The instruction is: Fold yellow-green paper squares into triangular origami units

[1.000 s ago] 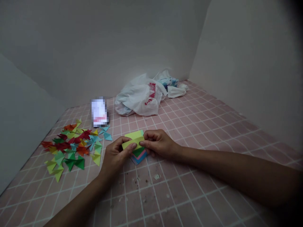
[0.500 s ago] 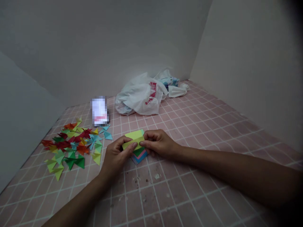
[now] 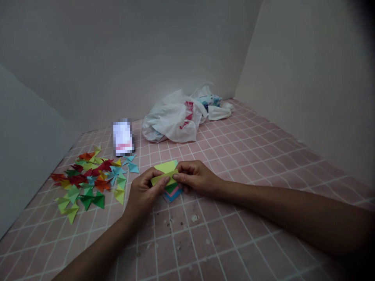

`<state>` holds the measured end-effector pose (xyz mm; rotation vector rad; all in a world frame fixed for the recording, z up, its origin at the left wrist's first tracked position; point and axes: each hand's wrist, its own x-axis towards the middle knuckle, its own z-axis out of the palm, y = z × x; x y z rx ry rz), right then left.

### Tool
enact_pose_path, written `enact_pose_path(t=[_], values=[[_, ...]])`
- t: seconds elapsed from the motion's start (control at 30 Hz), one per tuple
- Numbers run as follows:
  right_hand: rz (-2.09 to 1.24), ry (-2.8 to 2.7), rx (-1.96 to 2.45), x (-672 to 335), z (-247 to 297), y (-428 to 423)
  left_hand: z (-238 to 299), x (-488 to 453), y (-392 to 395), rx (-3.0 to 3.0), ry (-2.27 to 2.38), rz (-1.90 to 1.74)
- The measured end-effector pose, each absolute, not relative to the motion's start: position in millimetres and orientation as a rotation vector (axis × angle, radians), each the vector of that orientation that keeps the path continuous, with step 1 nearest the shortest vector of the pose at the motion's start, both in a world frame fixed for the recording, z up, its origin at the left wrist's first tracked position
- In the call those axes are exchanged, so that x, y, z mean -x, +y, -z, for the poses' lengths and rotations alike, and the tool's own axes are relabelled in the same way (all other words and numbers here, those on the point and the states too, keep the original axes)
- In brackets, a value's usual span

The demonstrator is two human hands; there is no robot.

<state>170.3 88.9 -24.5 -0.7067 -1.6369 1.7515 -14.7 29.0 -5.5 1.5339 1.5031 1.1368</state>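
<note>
Both of my hands meet over a small stack of coloured paper squares (image 3: 173, 192) lying on the pink tiled floor (image 3: 234, 234). My left hand (image 3: 144, 192) and my right hand (image 3: 195, 176) pinch a yellow-green paper sheet (image 3: 164, 172) between thumbs and fingertips, with its near edge folded up over the stack. A second yellow-green sheet shows just behind the fold. The stack shows green, pink and blue edges below my fingers.
A pile of folded paper triangles (image 3: 89, 180) in red, green, yellow and blue lies at the left. A blurred white card (image 3: 123, 137) stands behind it. White plastic bags (image 3: 178, 117) sit in the far corner. Grey walls enclose the floor on three sides.
</note>
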Motion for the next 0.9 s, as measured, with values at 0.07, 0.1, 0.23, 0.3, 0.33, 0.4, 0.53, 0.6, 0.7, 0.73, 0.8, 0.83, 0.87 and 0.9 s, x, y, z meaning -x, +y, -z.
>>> enact_pose_path(t=[0.07,0.1,0.23,0.3,0.33,0.4,0.53,0.6,0.7,0.73,0.8,0.83,0.87,0.9], values=[[-1.761,-1.629,0.709,-170.2,24.3,88.7,5.5,14.7,29.0,-1.557,1.520,-1.128],[-1.763,-1.629,0.711,-170.1,24.3,88.6,5.4,14.7,29.0,-1.566,1.523,-1.128],[-1.767,-1.624,0.712,-170.0,25.3,88.3,4.6,14.5,28.8,-1.578,1.532,-1.134],[-1.769,-1.619,0.711,-170.1,26.0,88.4,4.4,14.4,28.7,-1.568,1.534,-1.130],[-1.770,-1.619,0.709,-170.1,26.4,88.6,4.3,14.3,28.6,-1.563,1.533,-1.129],[-1.769,-1.625,0.698,-170.3,27.1,89.0,3.9,14.0,28.6,-1.558,1.530,-1.134],[-1.745,-1.640,0.668,-170.5,27.4,89.5,1.7,12.7,28.5,-1.565,1.524,-1.130],[-1.723,-1.649,0.663,-170.4,27.0,89.0,1.1,11.8,28.4,-1.541,1.514,-1.123],[-1.686,-1.651,0.683,-170.2,25.9,88.1,2.8,10.8,28.8,-1.404,1.467,-1.152],[-1.681,-1.645,0.692,-170.2,25.6,87.9,4.1,10.7,29.2,-1.342,1.443,-1.168],[-1.673,-1.630,0.709,-170.2,25.4,87.9,6.8,10.9,30.5,-1.233,1.397,-1.203],[-1.669,-1.623,0.714,-170.3,25.4,88.0,8.0,11.3,31.3,-1.197,1.384,-1.215],[-1.665,-1.618,0.719,-170.3,25.4,88.3,9.0,11.7,32.2,-1.175,1.377,-1.226],[-1.660,-1.613,0.725,-170.5,25.4,88.6,9.7,12.1,33.0,-1.164,1.375,-1.235]])
